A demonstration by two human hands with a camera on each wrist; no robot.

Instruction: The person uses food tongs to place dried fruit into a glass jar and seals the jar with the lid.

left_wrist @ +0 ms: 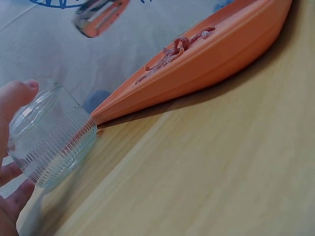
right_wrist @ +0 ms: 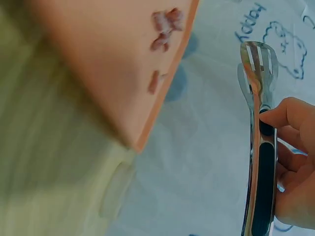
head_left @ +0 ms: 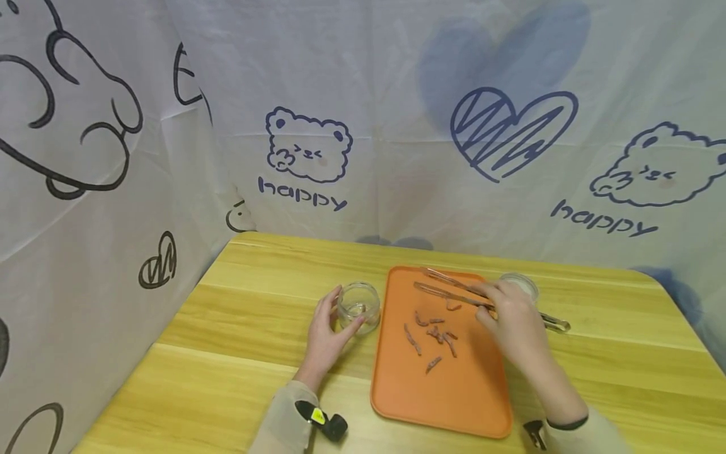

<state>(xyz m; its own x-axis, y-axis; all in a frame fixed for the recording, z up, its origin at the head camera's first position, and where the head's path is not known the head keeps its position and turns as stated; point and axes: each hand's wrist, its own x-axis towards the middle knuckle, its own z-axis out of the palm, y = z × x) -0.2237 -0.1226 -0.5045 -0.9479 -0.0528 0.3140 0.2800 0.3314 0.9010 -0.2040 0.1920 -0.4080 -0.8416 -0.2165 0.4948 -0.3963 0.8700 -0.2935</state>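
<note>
My left hand (head_left: 328, 337) holds a clear ribbed glass jar (left_wrist: 59, 132) on the table, thumb on one side and fingers on the other. A small dark piece shows inside the jar in the head view. In my right hand (head_left: 515, 321) is a pair of metal tongs (right_wrist: 263, 182) with black grip panels and slotted ends. The tong ends stand slightly apart over the far part of an orange tray (head_left: 442, 407), nothing visible between them. Several thin reddish-brown strips (head_left: 437, 334), dusted whitish, lie scattered on the tray.
A second round glass container (head_left: 518, 285) with pale contents stands beyond the tray's right side, partly hidden by my right hand. The wooden table (head_left: 227, 353) meets a printed white cloth (head_left: 397, 189) at its back and left.
</note>
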